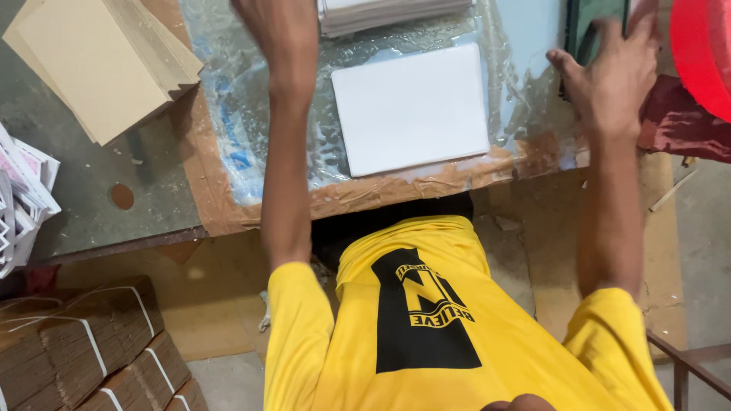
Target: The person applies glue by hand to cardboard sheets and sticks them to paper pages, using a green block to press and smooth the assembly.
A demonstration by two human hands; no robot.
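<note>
A white rectangular sheet lies flat on a plastic-covered work surface in front of me. My left hand reaches forward past the sheet toward a stack of white sheets at the top edge; its fingers are cut off by the frame. My right hand rests with fingers spread on a dark green flat object at the upper right. I wear a yellow shirt.
A pile of tan cardboard sheets sits at the upper left. Printed paper bundles lie at the left edge. Strapped brown cardboard bundles stand on the floor lower left. A red round object is at the far right.
</note>
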